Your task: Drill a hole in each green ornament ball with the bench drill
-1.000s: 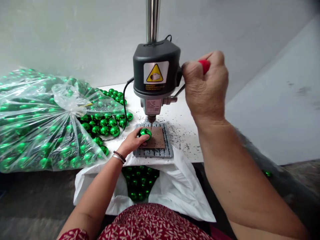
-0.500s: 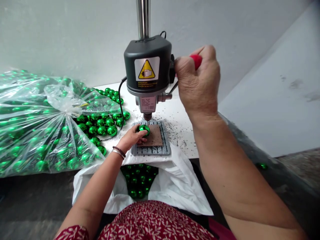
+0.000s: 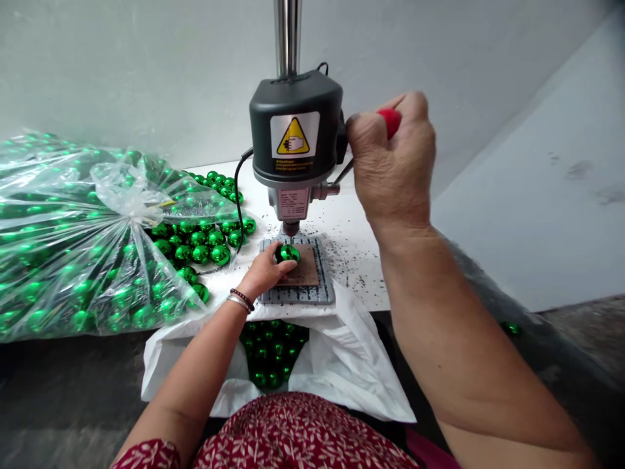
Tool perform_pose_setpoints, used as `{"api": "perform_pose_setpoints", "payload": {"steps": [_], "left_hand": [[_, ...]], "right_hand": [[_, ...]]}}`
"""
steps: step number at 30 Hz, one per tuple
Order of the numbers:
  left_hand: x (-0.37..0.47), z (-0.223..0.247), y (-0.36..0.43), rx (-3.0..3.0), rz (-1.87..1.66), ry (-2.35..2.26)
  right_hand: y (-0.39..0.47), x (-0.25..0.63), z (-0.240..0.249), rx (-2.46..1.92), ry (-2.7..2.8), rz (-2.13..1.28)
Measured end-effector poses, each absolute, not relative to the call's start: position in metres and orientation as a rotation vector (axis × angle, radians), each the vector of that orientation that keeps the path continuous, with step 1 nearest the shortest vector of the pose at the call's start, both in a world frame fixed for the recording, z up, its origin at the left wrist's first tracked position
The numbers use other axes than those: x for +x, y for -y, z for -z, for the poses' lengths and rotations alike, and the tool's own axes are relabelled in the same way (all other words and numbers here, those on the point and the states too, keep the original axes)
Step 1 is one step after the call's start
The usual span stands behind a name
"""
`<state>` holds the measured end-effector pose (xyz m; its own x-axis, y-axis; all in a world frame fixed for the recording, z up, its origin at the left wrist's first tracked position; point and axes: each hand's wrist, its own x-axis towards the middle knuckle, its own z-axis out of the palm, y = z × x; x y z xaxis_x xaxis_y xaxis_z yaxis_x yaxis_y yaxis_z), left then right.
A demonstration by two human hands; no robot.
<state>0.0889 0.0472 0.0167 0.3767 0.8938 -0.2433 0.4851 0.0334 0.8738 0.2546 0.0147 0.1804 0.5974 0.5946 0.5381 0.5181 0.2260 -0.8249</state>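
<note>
My left hand (image 3: 268, 268) grips a shiny green ball (image 3: 289, 253), like a Christmas bauble, on a brown board (image 3: 305, 270). The board lies on the grey slotted base (image 3: 323, 293) of a small drill press (image 3: 296, 127). Directly above the ball is the drill chuck (image 3: 291, 228) with its thin bit; whether the tip touches the ball I cannot tell. Up at the right, my right hand (image 3: 393, 159) is wrapped around the press's feed handle, whose red knob (image 3: 390, 122) shows between thumb and fingers.
At left lies a knotted clear plastic bag (image 3: 117, 202) full of green balls, with loose green balls (image 3: 199, 254) beside it. A white sack (image 3: 342, 365) holding more balls hangs open at the table's front edge. Dark shavings (image 3: 346, 251) litter the white tabletop. A black cable (image 3: 236, 195) runs beside the press.
My left hand and the ball have shifted slightly right under the bit. My right hand keeps its grip on the handle. The whole view has moved a little.
</note>
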Motion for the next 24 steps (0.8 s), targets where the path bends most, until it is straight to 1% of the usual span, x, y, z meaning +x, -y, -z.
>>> {"api": "perform_pose_setpoints", "payload": {"steps": [6,12,24], "left_hand": [[0.089,-0.007,-0.048,1.955,-0.557,-1.293],[0.093,-0.002,-0.045,1.879,-0.603,-1.282],[0.093,-0.007,-0.042,1.866,-0.617,-1.291]], "right_hand": [[-0.014,0.257,-0.174,-1.370,1.062,-0.050],[-0.001,0.257,-0.152,-1.321,1.116,0.140],[0.027,0.254,-0.115,-1.411,1.132,0.273]]}}
